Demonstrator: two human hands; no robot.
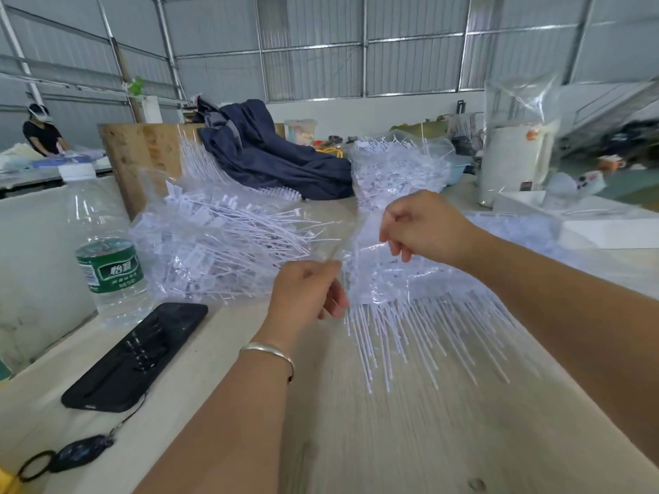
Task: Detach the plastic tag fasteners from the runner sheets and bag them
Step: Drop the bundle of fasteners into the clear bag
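A big shed with grey metal walls (321,37) stands all around, and a long pale wooden table (410,440) fills the front.

The left hand (306,290) has its fingers curled, and the thumb and first finger pinch the thin edge of a runner sheet (388,279). The right hand (424,229) is curled too, and its fingertips pinch the top of the same sheet, a little higher up. The sheet hangs between the two hands, just above the table. It is clear and white plastic, and many thin straight fasteners (410,344) stick down from it like the teeth of a comb. It looks a bit blurry.

A silver bangle (267,351) sits on the left wrist.

To the left of the hands lies a clear bag (214,244) stuffed with loose white fasteners. Behind the right hand is another heap of white sheets (396,169).

Near the left edge stands a clear water bottle (103,244) with a green label and a white cap. Just in front of it lies a black phone (139,354), flat and shiny. A small dark key fob (82,452) on a cord lies near the corner.

Farther back a dark blue cloth (271,151) is piled on the table. A person in black (42,131) stands far off on the left.
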